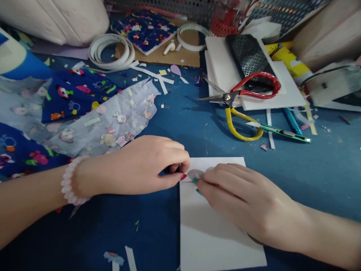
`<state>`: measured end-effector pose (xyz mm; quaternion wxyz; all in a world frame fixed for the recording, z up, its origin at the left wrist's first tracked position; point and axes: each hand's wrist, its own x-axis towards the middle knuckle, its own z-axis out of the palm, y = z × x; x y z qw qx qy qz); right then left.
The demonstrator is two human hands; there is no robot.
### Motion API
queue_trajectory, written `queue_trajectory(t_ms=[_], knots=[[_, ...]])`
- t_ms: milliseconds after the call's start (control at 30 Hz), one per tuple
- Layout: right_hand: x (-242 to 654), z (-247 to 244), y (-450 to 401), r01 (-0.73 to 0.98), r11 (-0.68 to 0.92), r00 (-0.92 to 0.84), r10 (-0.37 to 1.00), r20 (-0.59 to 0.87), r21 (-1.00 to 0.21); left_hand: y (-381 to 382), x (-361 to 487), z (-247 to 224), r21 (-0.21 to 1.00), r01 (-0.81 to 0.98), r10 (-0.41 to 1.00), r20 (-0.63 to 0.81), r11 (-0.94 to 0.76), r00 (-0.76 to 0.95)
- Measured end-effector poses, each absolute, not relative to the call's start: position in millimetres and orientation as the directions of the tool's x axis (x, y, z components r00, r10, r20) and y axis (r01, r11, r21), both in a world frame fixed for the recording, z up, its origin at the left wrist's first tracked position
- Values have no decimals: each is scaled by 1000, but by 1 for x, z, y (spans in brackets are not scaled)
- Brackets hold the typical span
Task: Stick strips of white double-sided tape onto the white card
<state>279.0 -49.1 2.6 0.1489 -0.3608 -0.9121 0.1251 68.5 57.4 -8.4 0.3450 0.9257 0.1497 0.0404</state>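
A white card (214, 241) lies on the blue table, partly under my right hand. My left hand (152, 163), with a pink bead bracelet at the wrist, rests at the card's upper left edge, its thumb and index finger pinched near that edge. Over the upper part of the card is my right hand (242, 195), with thumb and fingertips pressed together on a small pale pointed piece (197, 175). What exactly my left fingertips hold is too small to tell.
Scissors (227, 98) and a green cutter (284, 132) lie beyond the card, beside a phone (249, 60) on white blocks. Patterned sheets (113, 120) spread at the left. Tape rolls (111, 52) and paper scraps lie farther back.
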Motion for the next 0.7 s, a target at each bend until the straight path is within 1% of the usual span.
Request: queue_trajectory(t_ms=[533,700], knots=[[279,5,-48,628,712,-701,693,168,-316,57,68,-5,660,244,278,-55,-711,959],[278,6,-46,645,719,-692,693,203,-259,56,69,-5,658,254,286,-61,-709,956]])
